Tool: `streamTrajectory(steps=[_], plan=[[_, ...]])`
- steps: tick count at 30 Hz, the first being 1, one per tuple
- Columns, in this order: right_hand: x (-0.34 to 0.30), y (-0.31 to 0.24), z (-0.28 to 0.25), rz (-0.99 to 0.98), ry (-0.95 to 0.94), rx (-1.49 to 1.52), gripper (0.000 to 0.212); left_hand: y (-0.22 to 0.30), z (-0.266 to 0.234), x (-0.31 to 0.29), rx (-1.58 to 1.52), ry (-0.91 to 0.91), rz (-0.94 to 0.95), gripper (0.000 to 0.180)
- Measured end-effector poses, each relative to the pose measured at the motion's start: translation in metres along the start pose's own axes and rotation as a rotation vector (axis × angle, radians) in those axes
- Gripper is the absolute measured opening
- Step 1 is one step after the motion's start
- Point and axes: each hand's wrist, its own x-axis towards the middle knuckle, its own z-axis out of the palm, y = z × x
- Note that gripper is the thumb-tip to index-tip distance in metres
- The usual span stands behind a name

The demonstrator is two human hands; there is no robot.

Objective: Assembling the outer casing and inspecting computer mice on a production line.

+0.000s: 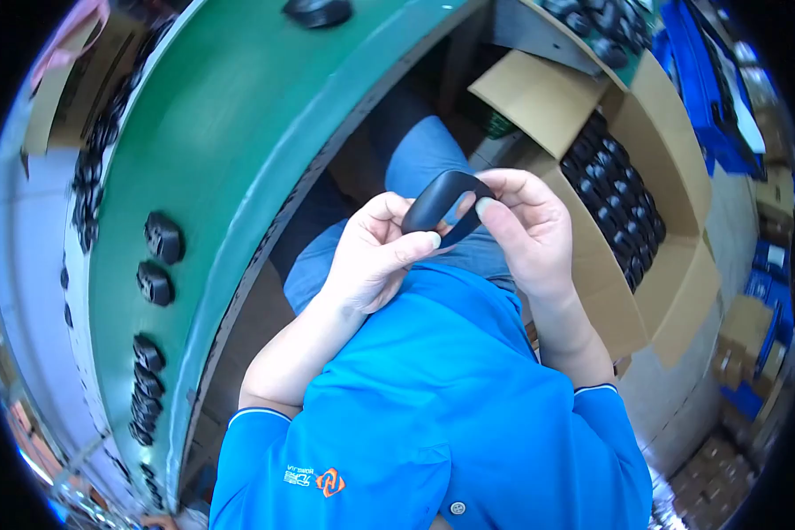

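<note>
Hands together over my lap, both clamped on one black plastic shell (442,205). It is a curved, matte piece with a rounded outer back and an open window through its middle, so I see blue trouser cloth through the gap. My left hand (375,256) pinches its lower left end, thumb laid across the edge, fingers curled behind. My right hand (526,225) grips the upper right side, forefinger pressed against the inner rim of the opening. The shell sits tilted, its long side running from lower left up to the right, held above my knees and clear of the tabletop.

To my left the green conveyor belt (238,132) curves past, carrying several small black parts (162,238) spaced along its far edge, and a darker rounded one (318,11) near the top. To my right stands an open cardboard box (671,291), flaps folded out, packed with rows of black pieces (618,199) of much the same kind. Blue crates (702,79) stand beyond it. My blue polo shirt (433,397) fills the lower frame.
</note>
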Motion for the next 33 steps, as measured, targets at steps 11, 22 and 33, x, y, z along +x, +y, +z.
streamTrajectory(steps=[11, 22, 33], plan=[[0.045, 0.015, 0.054, 0.146, -0.244, -0.316, 0.013, 0.05, 0.007, -0.033, 0.556, 0.395, 0.16, 0.029], [0.049, 0.024, 0.063, -0.016, -0.425, -0.47, 0.011, 0.04, -0.004, -0.042, 0.42, 0.542, 0.209, 0.021], [0.042, 0.03, 0.063, 0.164, -0.251, -0.308, 0.011, 0.042, -0.008, -0.043, 0.473, 0.48, 0.22, 0.02]])
